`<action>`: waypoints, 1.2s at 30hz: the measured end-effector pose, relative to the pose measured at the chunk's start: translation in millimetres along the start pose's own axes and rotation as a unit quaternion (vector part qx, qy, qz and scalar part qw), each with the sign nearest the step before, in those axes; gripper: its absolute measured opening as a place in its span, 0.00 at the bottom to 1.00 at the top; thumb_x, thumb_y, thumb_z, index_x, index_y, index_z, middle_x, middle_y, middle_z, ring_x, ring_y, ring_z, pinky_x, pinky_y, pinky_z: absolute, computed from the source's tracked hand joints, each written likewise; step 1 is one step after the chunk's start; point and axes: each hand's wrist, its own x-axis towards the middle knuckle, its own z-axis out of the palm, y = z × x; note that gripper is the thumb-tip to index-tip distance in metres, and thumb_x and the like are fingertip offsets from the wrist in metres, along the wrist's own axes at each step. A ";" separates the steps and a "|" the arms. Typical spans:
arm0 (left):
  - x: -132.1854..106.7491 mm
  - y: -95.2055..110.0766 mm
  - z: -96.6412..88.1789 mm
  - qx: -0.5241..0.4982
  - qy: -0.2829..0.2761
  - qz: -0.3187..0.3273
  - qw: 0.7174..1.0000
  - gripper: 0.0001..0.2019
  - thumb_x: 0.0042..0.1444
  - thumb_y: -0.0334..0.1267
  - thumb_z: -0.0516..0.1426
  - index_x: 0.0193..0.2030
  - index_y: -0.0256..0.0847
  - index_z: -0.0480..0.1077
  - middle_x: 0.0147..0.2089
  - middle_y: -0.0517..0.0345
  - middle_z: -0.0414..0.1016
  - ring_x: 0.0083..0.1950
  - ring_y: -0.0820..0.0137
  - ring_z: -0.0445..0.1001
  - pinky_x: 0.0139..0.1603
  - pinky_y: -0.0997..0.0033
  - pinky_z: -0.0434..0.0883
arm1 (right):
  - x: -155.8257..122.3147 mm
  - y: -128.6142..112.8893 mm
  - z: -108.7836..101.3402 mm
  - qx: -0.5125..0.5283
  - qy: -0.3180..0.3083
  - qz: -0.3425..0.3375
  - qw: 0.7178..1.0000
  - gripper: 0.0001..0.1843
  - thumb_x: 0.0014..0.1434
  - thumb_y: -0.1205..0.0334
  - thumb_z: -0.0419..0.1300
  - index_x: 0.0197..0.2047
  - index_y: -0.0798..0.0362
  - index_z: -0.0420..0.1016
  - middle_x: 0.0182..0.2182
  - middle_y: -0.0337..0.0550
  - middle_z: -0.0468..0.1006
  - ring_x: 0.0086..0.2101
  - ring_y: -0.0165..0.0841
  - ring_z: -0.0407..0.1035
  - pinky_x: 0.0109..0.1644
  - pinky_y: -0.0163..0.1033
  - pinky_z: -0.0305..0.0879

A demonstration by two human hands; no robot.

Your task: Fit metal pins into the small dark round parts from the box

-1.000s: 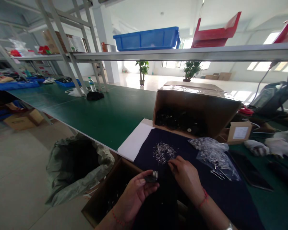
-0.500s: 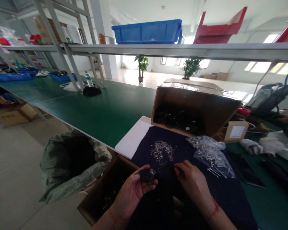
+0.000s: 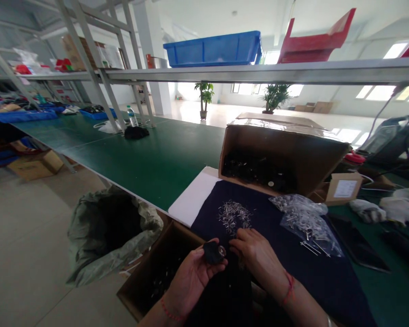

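At a green assembly desk [image 3: 150,168], in the head camera's view, the person's left hand [image 3: 191,284] lies palm up, its grip closed around a small dark part [image 3: 211,252] with a metal ring at one end, the fingers hiding its underside. Just beside it, the right hand [image 3: 255,256] pinches its fingertips [image 3: 240,243] together above a navy cloth [image 3: 322,284]; whether they hold anything is too small to tell. Ahead of the hands lies a loose pile of metal pins [image 3: 234,217], with a clear plastic bag of pins [image 3: 305,225] to its right. Beyond, an open cardboard box [image 3: 286,152] tilts toward the camera, dark parts shadowed inside. A second cardboard box [image 3: 163,247], partly hidden by the left hand and forearm, holds small bits at the desk's edge. A grey-green sack [image 3: 109,231] gapes on the floor. Overhead, a steel shelf rail [image 3: 259,75] cuts across the view, carrying a blue bin [image 3: 213,49] and a red bin [image 3: 315,41].
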 end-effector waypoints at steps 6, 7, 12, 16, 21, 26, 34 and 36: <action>2.7 -3.6 3.2 -0.005 -0.006 -0.006 1.000 0.20 0.59 0.40 0.60 0.54 0.29 0.76 0.48 0.41 0.82 0.46 0.58 0.81 0.51 0.64 0.74 | -3.1 -3.0 8.4 -0.006 0.027 -0.007 1.000 0.12 0.62 0.74 0.63 0.29 0.51 0.75 0.27 0.37 0.71 0.29 0.33 0.64 0.36 0.40 0.54; 2.8 -3.4 3.5 -0.004 -0.004 -0.007 1.000 0.20 0.59 0.40 0.60 0.54 0.28 0.76 0.47 0.41 0.82 0.45 0.58 0.81 0.50 0.64 0.74 | -4.2 -3.0 9.5 -0.002 0.033 -0.006 0.999 0.12 0.62 0.74 0.62 0.29 0.52 0.75 0.26 0.38 0.71 0.28 0.33 0.64 0.36 0.40 0.54; 2.8 0.1 2.9 0.000 0.024 0.003 1.000 0.20 0.60 0.40 0.59 0.54 0.27 0.75 0.48 0.40 0.82 0.46 0.57 0.81 0.51 0.63 0.74 | -4.7 0.7 4.1 0.029 0.042 -0.018 0.999 0.08 0.61 0.75 0.63 0.38 0.51 0.78 0.29 0.38 0.73 0.30 0.34 0.65 0.36 0.40 0.54; 3.6 1.9 2.3 0.001 0.032 0.007 0.999 0.19 0.61 0.39 0.58 0.54 0.27 0.75 0.48 0.39 0.81 0.46 0.58 0.80 0.51 0.62 0.74 | 3.5 4.3 -7.5 0.006 -0.027 -0.053 0.998 0.09 0.60 0.74 0.65 0.39 0.50 0.79 0.30 0.38 0.73 0.31 0.34 0.66 0.35 0.39 0.55; 3.8 2.5 1.1 -0.002 0.022 -0.006 1.000 0.20 0.60 0.39 0.59 0.54 0.27 0.75 0.47 0.39 0.81 0.44 0.59 0.80 0.50 0.63 0.74 | 16.1 7.3 -12.1 -0.034 -0.085 -0.125 0.988 0.09 0.61 0.73 0.64 0.32 0.51 0.77 0.31 0.40 0.73 0.33 0.35 0.66 0.36 0.41 0.56; 3.4 1.3 -2.3 0.004 0.015 -0.006 1.000 0.20 0.61 0.40 0.58 0.55 0.28 0.75 0.48 0.39 0.81 0.43 0.60 0.80 0.49 0.63 0.73 | 11.8 11.5 -3.4 -0.014 -0.046 -0.091 0.995 0.10 0.63 0.74 0.60 0.31 0.53 0.75 0.29 0.40 0.73 0.30 0.34 0.65 0.36 0.40 0.58; 2.5 -6.9 0.1 0.030 -0.010 0.007 0.999 0.18 0.60 0.40 0.60 0.53 0.30 0.77 0.48 0.42 0.81 0.45 0.60 0.79 0.49 0.61 0.75 | -1.6 -23.1 -26.0 0.205 0.038 -0.015 0.978 0.08 0.63 0.72 0.58 0.38 0.50 0.76 0.31 0.39 0.73 0.31 0.31 0.68 0.34 0.36 0.60; 1.0 -8.9 3.4 0.043 -0.022 0.022 0.999 0.18 0.60 0.41 0.60 0.52 0.31 0.77 0.48 0.42 0.81 0.45 0.60 0.78 0.49 0.59 0.75 | -2.9 -34.6 -31.4 0.170 0.040 -0.051 0.983 0.08 0.63 0.73 0.58 0.35 0.50 0.74 0.30 0.38 0.73 0.30 0.32 0.66 0.34 0.39 0.58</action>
